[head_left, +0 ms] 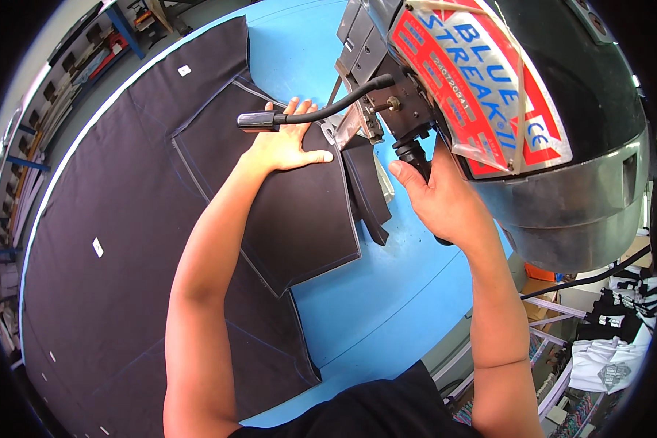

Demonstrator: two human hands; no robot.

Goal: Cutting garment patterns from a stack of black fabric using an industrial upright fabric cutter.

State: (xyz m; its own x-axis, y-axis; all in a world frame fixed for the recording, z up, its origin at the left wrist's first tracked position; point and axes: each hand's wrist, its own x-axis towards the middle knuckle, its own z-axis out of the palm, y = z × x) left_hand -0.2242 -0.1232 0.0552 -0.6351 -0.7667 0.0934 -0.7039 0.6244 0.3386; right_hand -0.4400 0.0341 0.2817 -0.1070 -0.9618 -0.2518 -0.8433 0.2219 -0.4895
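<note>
Here I have my left hand [288, 148] flat on the dark fabric [299, 226] atop the blue table [394, 296], fingers loosely spread, thumb out. My right hand [449, 201] is wrapped around the cutting machine's [577, 201] black handle [413, 152], thumb showing, other fingers mostly hidden.

Reaching forward with both arms bare. Bending the left arm [206, 270] at the elbow and slanting it up to the right. Holding the left hand [286, 148] flat, palm down, with fingers [293, 107] pointing away and thumb out to the right. Extending the right arm [500, 321] nearly upright, leaning left toward the wrist [476, 237]. Curling the right hand [447, 198] into a grip, thumb angled up-left, other fingers mostly hidden.
</note>
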